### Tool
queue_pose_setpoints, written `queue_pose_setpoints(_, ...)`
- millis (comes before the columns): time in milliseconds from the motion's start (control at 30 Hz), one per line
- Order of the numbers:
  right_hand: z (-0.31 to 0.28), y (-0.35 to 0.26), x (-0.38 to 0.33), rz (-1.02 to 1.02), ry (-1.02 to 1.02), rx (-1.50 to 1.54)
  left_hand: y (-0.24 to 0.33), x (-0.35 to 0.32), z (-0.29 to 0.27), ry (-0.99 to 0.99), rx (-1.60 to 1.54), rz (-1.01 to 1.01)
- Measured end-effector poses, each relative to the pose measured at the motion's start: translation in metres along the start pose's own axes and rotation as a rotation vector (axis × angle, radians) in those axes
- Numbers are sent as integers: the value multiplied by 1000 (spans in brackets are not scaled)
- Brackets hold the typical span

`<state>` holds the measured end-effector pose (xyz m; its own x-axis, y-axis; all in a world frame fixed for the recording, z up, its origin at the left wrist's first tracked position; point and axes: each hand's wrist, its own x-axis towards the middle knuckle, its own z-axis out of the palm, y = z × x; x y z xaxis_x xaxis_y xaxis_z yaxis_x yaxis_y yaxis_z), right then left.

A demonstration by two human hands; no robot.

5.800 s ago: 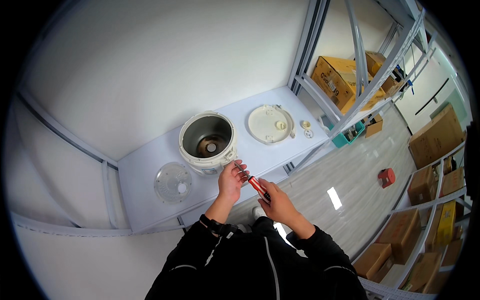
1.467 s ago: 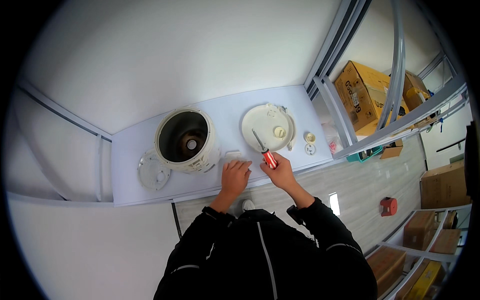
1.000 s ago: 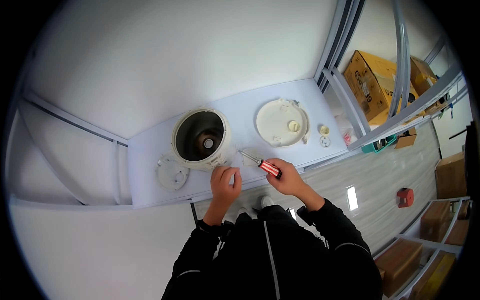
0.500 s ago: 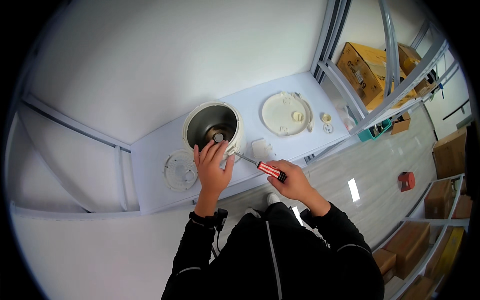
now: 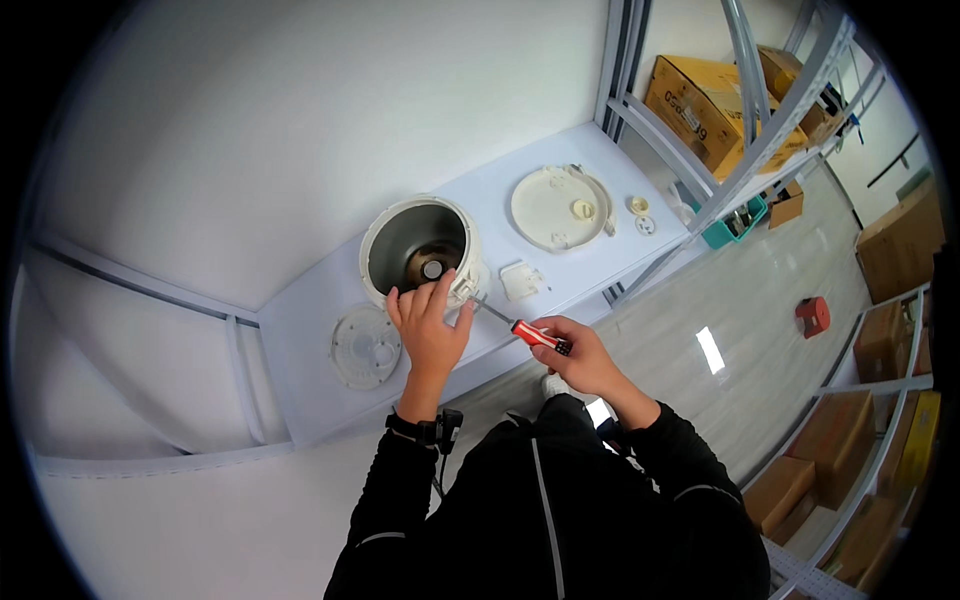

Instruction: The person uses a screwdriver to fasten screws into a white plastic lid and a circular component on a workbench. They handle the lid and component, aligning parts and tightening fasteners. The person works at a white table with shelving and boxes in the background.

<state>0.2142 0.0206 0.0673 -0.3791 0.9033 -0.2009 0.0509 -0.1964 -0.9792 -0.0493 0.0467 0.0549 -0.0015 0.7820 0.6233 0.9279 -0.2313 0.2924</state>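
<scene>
A white rice cooker body (image 5: 478,262) with a dark grey inside stands on the table, its round metal centre piece (image 5: 432,270) showing at the bottom. My left hand (image 5: 430,335) grips its near rim, fingers hooked over the edge and thumb to the right. In my right hand (image 5: 580,358) is a screwdriver (image 5: 535,333) with a red, white and black handle. Its shaft slants up and left to the small fitting (image 5: 465,287) on the body's near right side. The tip's exact contact is too small to make out.
On the pale table (image 5: 300,350), a clear-white round cover (image 5: 364,347) lies left and a white round lid (image 5: 540,210) lies right. Near them are a small white plastic piece (image 5: 520,280) and two small round parts (image 5: 640,207). Shelving with a yellow carton (image 5: 705,115) stands at right.
The screwdriver handle has turned about its axis in my right hand, showing more red. My left hand stays on the rim. The whole view has shifted slightly.
</scene>
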Motion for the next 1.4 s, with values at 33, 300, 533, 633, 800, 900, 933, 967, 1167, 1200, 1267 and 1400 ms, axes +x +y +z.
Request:
queue_pose_setpoints(33, 2, -1, -1, -7, -1, -7, -1, -1, 1, -2, 7, 2)
queue_pose_setpoints(300, 14, 1, -3, 89, 15, -4, -5, -2, 7, 11, 31, 26)
queue_pose_setpoints(533, 17, 0, -6, 185, 4, 209, -6, -3, 2, -28, 36, 31)
queue_pose_setpoints(633, 18, 4, -6, 154, 3, 191, -6, -3, 1, -34, 29, 40)
queue_pose_setpoints(800, 21, 9, -8, 86, 57, 92, -6, -3, 1, -31, 8, 42)
queue_pose_setpoints(900, 24, 14, -6, 28, 92, 52, -6, -3, 2, -22, 18, 48)
queue_pose_setpoints(933, 25, 15, -5, 9, 103, 43, -7, -3, 2, -16, 24, 51)
queue_pose_setpoints(967, 25, 16, -4, 10, 107, 35, -7, -3, 2, -21, 21, 50)
queue_pose_setpoints(1167, 19, 21, -3, 23, 133, 4, -5, -2, -4, -60, -9, 39)
queue_pose_setpoints(1200, 18, 23, -3, 27, 137, 6, -6, -2, -4, -63, -11, 38)
queue_pose_setpoints(1267, 16, 24, 0, 28, 137, 0, -6, -2, -3, -64, -9, 39)
queue_pose_setpoints(1400, 18, 15, 9, 50, 113, -1, -7, -2, -3, -68, 0, 33)
